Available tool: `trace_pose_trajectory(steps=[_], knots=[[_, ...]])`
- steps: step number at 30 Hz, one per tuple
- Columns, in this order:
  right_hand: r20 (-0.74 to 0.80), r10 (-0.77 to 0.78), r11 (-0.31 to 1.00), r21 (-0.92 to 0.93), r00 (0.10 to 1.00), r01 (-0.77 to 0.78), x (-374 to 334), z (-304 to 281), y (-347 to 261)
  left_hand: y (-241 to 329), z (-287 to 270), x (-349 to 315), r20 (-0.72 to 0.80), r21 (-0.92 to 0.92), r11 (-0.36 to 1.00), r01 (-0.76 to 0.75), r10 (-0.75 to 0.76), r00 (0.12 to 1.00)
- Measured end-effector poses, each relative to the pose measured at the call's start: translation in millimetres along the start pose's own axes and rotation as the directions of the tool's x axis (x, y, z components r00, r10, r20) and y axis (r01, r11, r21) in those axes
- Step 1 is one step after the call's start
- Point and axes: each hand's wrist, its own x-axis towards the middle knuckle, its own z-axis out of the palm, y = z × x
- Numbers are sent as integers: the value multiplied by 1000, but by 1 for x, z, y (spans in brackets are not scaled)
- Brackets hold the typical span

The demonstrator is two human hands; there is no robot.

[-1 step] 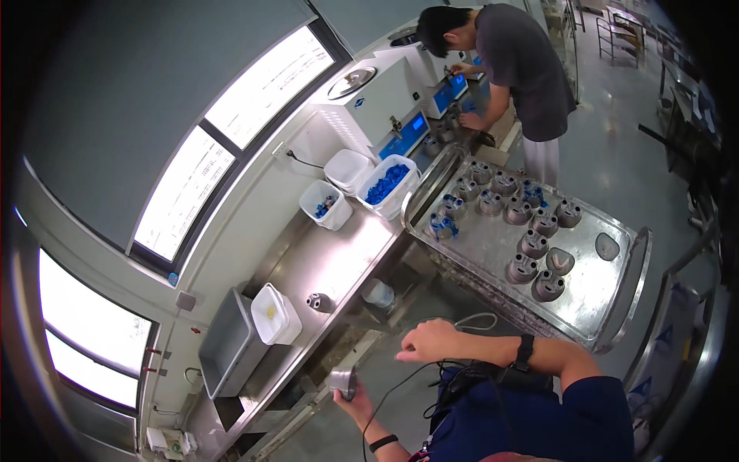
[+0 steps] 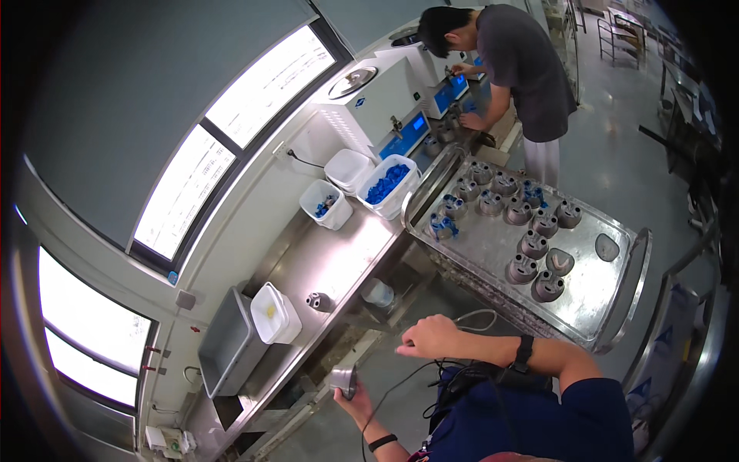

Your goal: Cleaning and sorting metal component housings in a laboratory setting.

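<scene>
My left hand [image 2: 356, 406] is wrapped round a round metal flask [image 2: 343, 380], off the front edge of the steel counter [image 2: 350, 258]. The flask's open side or recess cannot be made out. Above and right of it hovers my right hand [image 2: 433, 336], its fingers curled together. Whatever they may hold is hidden. The two hands are apart. Another metal flask [image 2: 318, 302], with dark holes in its top, stands on the counter beside a white tub [image 2: 275, 314] with something yellow inside.
A steel cart [image 2: 596, 285] at the right carries several metal flasks, some with blue material. White tubs hold blue pieces [image 2: 387, 185]. A grey bin [image 2: 231, 346] stands at the left. A co-worker [image 2: 523, 73] stands by the white machines [image 2: 377, 96]. A cable [image 2: 385, 400] hangs near my hands.
My right hand has risen very slightly. My left hand keeps hold of the metal flask in about the same place.
</scene>
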Motion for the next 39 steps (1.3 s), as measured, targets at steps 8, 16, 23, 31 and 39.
trace_pose_trajectory(steps=[8,16,23,31,39], knots=[[23,8,1000,8,1000,-8,-6,-5,2,-1,-19,7,179,11,990,139,-138,974],[91,-47,999,-18,995,49,-10,2,3,-5,27,-4,165,1,996,90,-89,982],[153,-16,1000,-1,988,16,-14,-1,4,-9,60,-7,165,-198,958,209,-178,970],[14,-90,996,4,996,90,-12,6,11,-16,64,0,199,-3,964,265,-260,945],[37,35,999,24,999,-36,-5,-5,10,-15,60,3,157,82,965,251,-261,953]])
